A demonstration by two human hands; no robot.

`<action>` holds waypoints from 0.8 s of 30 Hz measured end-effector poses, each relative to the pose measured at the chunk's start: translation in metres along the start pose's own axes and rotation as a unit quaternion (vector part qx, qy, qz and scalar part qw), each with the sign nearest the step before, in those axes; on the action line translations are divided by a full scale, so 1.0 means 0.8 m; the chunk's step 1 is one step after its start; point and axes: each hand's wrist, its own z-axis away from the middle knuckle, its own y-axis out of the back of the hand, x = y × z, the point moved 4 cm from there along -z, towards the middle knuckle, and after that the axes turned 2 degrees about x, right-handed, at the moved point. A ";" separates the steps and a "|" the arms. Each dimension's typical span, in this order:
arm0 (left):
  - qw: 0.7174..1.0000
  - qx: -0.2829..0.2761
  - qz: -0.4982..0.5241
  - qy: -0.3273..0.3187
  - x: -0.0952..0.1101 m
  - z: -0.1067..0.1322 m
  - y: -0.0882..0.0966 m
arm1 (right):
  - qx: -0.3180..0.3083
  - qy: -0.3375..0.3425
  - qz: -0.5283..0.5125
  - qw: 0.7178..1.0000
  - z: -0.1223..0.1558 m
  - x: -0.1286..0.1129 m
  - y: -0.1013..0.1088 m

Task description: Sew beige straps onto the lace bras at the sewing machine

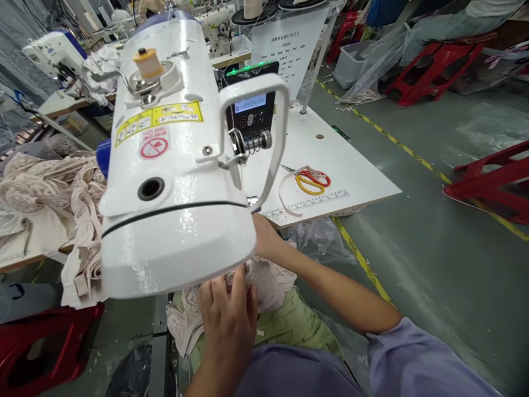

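A white sewing machine fills the middle of the view and hides the needle area. My left hand lies below its head, fingers pressed on a piece of pale pink lace fabric bunched over my lap. My right forearm reaches in from the lower right; my right hand goes under the machine head, and only the wrist shows, the fingers hidden.
Red and yellow scissors and a white strap lie on the white table with a printed ruler along its front edge. A heap of pink lace sits left. Red stools stand on the floor beside yellow-black tape. The control panel is behind.
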 end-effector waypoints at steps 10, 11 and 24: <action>1.000 -0.012 0.009 0.009 -0.002 -0.002 -0.001 | 0.006 0.010 -0.006 1.000 -0.002 0.004 -0.002; 1.000 -0.009 0.007 0.006 -0.002 -0.002 -0.001 | 0.008 0.014 -0.010 1.000 -0.002 0.005 -0.002; 1.000 0.003 0.010 0.024 0.006 -0.004 -0.002 | 0.015 0.019 -0.037 0.999 -0.002 0.008 -0.001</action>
